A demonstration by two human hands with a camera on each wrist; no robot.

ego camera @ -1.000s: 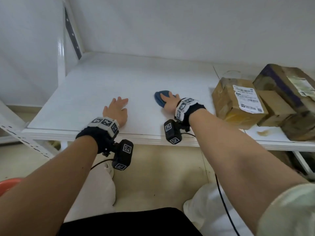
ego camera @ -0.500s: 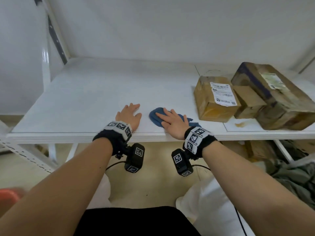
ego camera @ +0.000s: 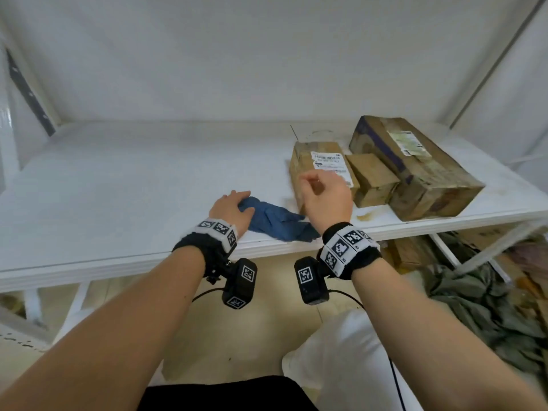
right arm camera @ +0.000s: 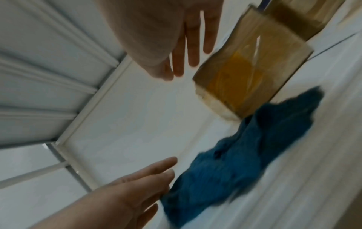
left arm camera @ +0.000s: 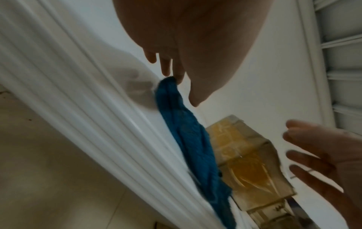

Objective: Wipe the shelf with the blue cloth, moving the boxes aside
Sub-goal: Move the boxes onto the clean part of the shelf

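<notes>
A crumpled blue cloth (ego camera: 274, 222) (left arm camera: 188, 139) (right arm camera: 245, 155) lies near the front edge of the white shelf (ego camera: 133, 179). My left hand (ego camera: 237, 201) (left arm camera: 172, 68) rests on the cloth's left end with straight fingers. My right hand (ego camera: 320, 191) (right arm camera: 186, 51) hovers off the cloth, fingers loose and empty, just in front of the labelled cardboard box (ego camera: 326, 157) (right arm camera: 250, 65) (left arm camera: 248, 162). A small plain box (ego camera: 372, 179) and a large taped box (ego camera: 415, 167) sit to its right, all three close together.
A yellowish stain (ego camera: 366, 216) marks the shelf in front of the boxes. The shelf's left and back stretch bare to the uprights (ego camera: 28, 93). Below at the right are more cartons and a grey-green heap of fabric (ego camera: 480, 295).
My right hand has lifted off the cloth and moved right, toward the labelled box. My left hand has slid right onto the cloth's left end. The view has swung right.
</notes>
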